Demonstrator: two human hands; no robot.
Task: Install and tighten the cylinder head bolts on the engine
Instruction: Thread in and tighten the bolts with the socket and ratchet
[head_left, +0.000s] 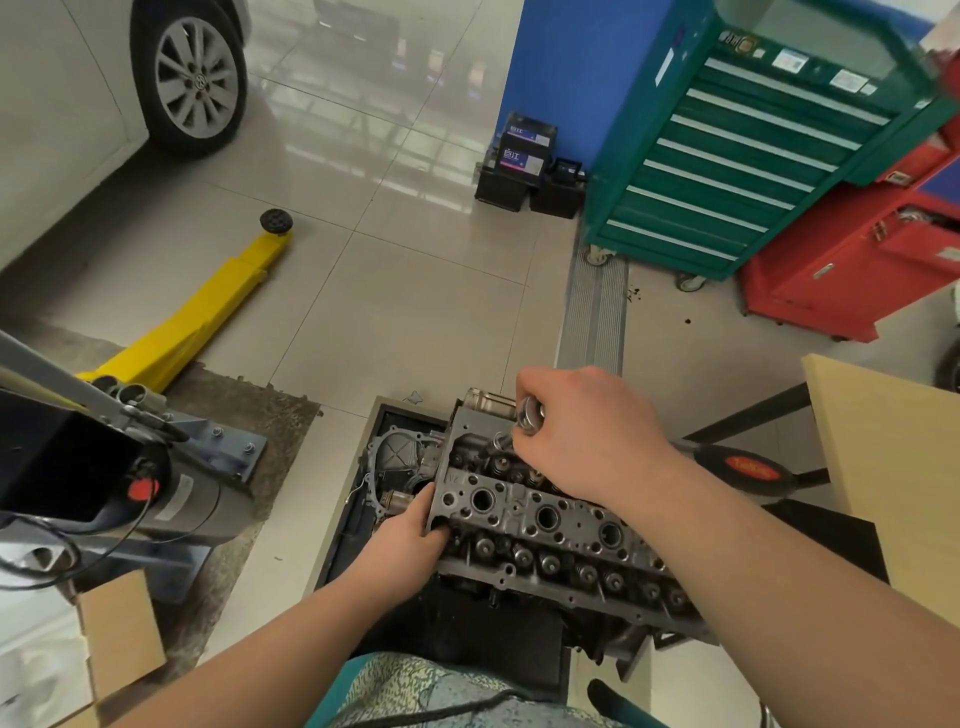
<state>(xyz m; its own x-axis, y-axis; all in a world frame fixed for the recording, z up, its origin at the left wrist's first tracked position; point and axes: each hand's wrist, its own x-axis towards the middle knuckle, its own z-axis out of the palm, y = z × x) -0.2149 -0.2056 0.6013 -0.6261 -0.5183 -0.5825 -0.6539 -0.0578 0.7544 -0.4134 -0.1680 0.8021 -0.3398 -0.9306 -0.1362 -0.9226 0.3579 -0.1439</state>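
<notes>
A grey cylinder head (550, 525) lies on the engine in front of me, with round spark plug wells down its middle and valve springs along both sides. My left hand (402, 540) grips its near-left end, fingers curled round the edge. My right hand (576, 431) hovers over the far-left corner, holding a cluster of silver cylinder head bolts (531, 414) in its curled fingers. One bolt head (503, 441) shows just below the fingers, at a hole in the head. The bolt shanks are hidden by my hand.
A black-handled tool with a red label (748, 470) lies right of the engine. A wooden table (893, 467) stands at right. Green (737, 156) and red (872, 260) tool carts stand behind. A yellow lift arm (208, 306) and a lift post base (104, 467) are at left.
</notes>
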